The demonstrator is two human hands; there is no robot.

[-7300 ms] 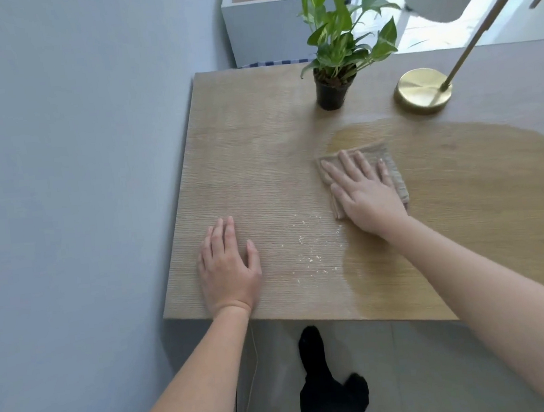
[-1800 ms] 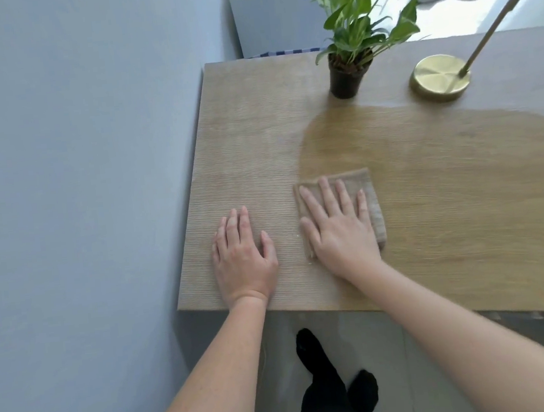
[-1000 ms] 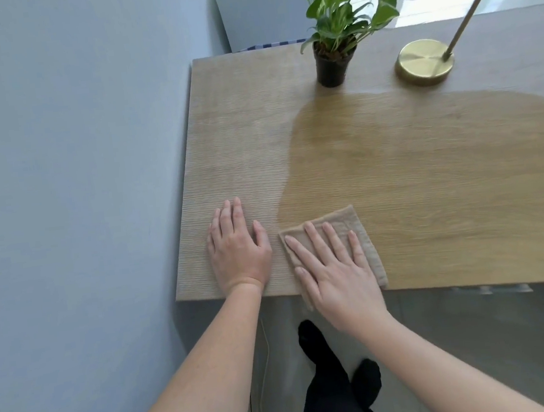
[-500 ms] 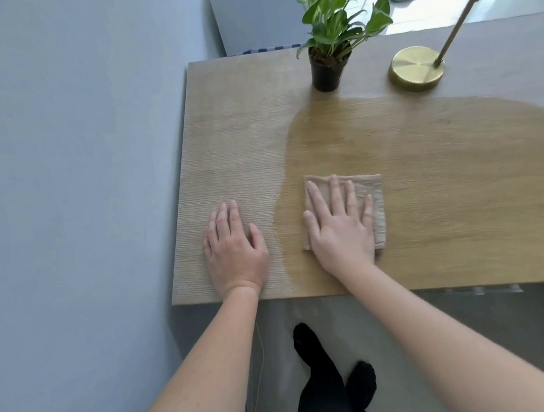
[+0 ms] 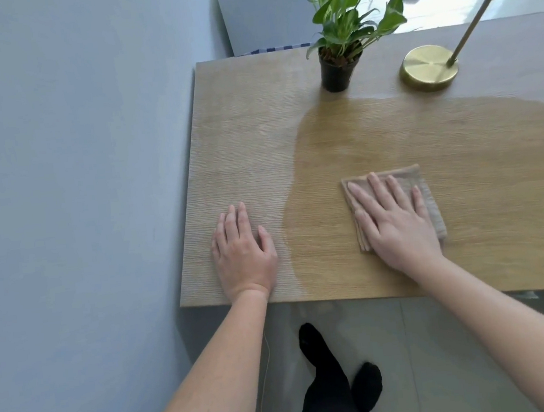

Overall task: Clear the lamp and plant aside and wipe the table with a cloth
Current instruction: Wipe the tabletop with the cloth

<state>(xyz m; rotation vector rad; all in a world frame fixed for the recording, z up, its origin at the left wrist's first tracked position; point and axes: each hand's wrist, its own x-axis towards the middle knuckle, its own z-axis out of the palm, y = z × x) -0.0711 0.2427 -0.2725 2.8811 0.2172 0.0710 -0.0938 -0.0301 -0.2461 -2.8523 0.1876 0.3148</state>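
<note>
The folded cloth is pressed flat under the spread right hand on the table; the left hand lies open, holding nothing. Even pressure should be kept, and the pale dry strip at the left should be covered.

Your right hand covers most of the cloth, so its middle is hidden. The lamp shade and the plant tips are cut off at the top edge; the table runs off right.

Pale blue wall left, grey tiled floor below, white cabinet behind, daylight beyond.
</note>
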